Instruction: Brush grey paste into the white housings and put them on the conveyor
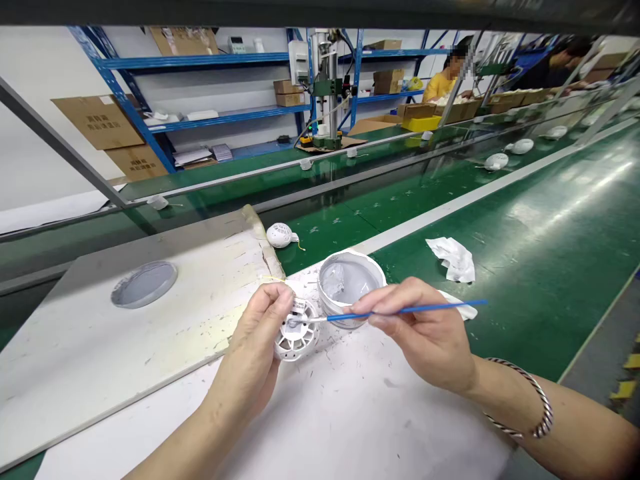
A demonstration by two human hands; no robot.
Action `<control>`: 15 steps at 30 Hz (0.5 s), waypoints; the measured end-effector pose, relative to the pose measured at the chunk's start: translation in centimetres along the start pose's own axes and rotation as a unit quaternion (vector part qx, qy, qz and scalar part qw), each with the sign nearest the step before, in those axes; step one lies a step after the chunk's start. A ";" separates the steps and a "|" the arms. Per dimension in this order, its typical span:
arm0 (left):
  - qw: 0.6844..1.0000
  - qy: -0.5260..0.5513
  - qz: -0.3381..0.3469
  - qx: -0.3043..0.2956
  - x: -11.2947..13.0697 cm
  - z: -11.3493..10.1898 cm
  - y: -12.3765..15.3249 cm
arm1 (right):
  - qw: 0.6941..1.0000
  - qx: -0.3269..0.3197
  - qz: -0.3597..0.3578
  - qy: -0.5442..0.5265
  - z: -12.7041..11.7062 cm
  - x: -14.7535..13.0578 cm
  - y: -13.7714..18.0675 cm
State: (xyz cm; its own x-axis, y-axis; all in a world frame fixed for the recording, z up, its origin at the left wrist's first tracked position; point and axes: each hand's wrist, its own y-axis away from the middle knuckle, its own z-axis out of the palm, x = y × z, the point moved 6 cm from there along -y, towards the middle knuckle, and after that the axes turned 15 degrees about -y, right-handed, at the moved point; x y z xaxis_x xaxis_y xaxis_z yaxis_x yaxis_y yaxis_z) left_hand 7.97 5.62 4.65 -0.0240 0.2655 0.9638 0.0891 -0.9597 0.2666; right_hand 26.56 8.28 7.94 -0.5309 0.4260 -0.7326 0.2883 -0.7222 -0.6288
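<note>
My left hand (263, 327) grips a round white slotted plastic housing (296, 341) by its upper left edge, with its open face toward me. Between finger and thumb of my right hand (425, 330) is a thin blue-handled paintbrush (400, 311). Its tip touches the middle of the housing, where a grey smear shows. Just behind both hands stands a round tub (326, 305) of grey paste, uncovered. A lid (145, 283) coated with the same grey lies on the board to the left.
A slotted white part (281, 235) with a yellow wire lies on the green conveyor, and similar parts (497, 162) sit farther along. Crumpled tissue (453, 259) lies right of the tub. A pale board (190, 293) covers the left side. Behind are blue shelves (200, 61) and a co-worker (440, 85).
</note>
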 end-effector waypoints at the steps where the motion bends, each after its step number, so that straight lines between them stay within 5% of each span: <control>1: 1.000 -0.001 -0.003 0.002 0.0 0.0 0.1 | 0.997 -0.054 -0.034 0.041 0.5 -0.5 0.1; 4: 1.000 -0.006 0.002 0.014 0.2 -0.2 0.1 | 0.951 -0.231 -0.139 0.154 2.3 -2.0 0.6; 6: 1.000 -0.010 0.010 0.021 0.3 -0.4 0.1 | 0.918 -0.285 -0.184 0.206 2.8 -2.7 0.7; 11: 1.000 -0.013 0.016 0.023 0.4 -0.6 -0.2 | 0.901 -0.283 -0.196 0.266 2.7 -3.5 0.2; 15: 1.000 -0.011 -0.002 0.011 0.6 -0.5 -0.1 | 0.949 -0.187 -0.192 0.167 1.2 -3.7 -0.2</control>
State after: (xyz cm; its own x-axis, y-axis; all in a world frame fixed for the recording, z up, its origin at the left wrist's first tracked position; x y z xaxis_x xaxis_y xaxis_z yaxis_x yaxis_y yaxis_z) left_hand 7.46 5.87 5.15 -0.0027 0.2712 0.9625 0.1106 -0.9566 0.2698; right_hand 27.53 6.18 11.07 -0.3904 0.8120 -0.4339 0.4206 -0.2620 -0.8686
